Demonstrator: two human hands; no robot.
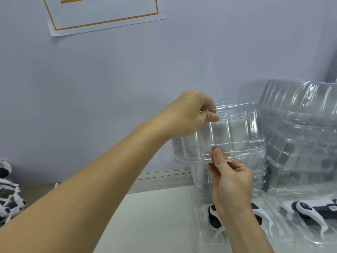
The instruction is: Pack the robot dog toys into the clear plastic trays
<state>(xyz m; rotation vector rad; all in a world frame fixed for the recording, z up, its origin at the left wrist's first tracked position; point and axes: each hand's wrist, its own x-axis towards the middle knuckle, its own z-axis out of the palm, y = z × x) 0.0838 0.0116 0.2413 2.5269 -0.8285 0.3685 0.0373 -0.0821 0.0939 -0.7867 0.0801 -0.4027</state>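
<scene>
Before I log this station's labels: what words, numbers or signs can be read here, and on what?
None can be read.
Paper sign on the wall: orange frame, its characters cut off by the picture's top edge.
Small code label on the black part at right: too small to read.

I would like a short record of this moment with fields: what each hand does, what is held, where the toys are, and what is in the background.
left hand: left hand pinches the upper left edge of the held tray
right hand: right hand pinches the lower edge of the same tray
held item: clear plastic tray, empty, lifted in front of the wall
tray stack: stacked clear trays at the right, against the wall
packed toys: robot dog toys lying in trays on the table
loose toys: unpacked toys at the far left
wall: paper sign
</scene>
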